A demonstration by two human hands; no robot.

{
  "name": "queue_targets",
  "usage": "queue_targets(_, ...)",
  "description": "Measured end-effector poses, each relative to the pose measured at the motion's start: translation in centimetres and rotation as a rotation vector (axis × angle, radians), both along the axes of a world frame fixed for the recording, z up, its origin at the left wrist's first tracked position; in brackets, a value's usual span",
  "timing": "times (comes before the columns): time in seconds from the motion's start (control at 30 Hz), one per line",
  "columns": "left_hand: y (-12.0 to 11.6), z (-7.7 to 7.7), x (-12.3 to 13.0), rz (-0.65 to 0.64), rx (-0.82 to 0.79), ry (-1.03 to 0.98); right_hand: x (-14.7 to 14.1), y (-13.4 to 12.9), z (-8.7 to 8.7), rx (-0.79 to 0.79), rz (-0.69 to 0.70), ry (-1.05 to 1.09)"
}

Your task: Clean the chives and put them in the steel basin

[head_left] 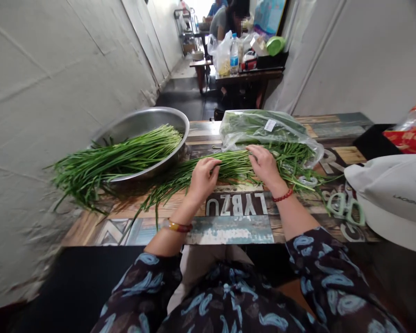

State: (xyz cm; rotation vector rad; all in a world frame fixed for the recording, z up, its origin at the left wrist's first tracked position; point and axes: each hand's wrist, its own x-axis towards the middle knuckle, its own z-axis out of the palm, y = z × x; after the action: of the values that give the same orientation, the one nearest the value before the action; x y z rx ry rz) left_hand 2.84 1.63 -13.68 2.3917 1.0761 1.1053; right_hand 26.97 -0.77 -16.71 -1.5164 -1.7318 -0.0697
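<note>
A loose bunch of garlic chives [230,165] lies across the table in front of me, its leafy ends toward the left. My left hand [205,176] is on the bunch, fingers bent and closed over some of the stalks. Over the pale stem ends, my right hand [264,167] has its fingers stretched and the thumb apart, touching or just above the stalks. Behind it sits a clear plastic bag [270,124] with more greens inside, some spilling out at its front. To the left, a steel basin [152,113] holds a thick bundle of chives [135,155] hanging over its rim.
Green-handled scissors [354,210] lie at the right, beside a white cap [395,189]. A red package [411,134] stands behind the cap. Farther off, another table [242,77] bears a water bottle [234,55] and bags, with people beyond. A wall [55,92] runs along the left.
</note>
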Motion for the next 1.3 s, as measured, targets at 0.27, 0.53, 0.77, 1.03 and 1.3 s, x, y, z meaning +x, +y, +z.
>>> queue_targets(0.27, 1.8, -1.2, -0.4, 0.021, 0.052, 0.350, -0.8, -0.6, 0.2, -0.149, 0.033, -0.113)
queue_targets(0.53, 1.8, -0.3, -1.8, -0.093, 0.028, 0.284, 0.3, -2.0, 2.3, -0.181, 0.103, 0.247)
queue_targets(0.77, 1.2, 0.4, -1.7, -0.014, 0.016, 0.173, 0.1, -2.4, 2.7, -0.207, 0.111, 0.132)
queue_targets(1.03, 0.7, 0.3, -1.5, 0.064, 0.053, -0.090, -0.4, -2.4, 2.0, -0.123, 0.063, -0.127)
queue_targets(1.3, 0.1, 0.7, -1.2, 0.049, 0.050, -0.209, -1.6, -2.3, 2.1, -0.019, 0.094, 0.156)
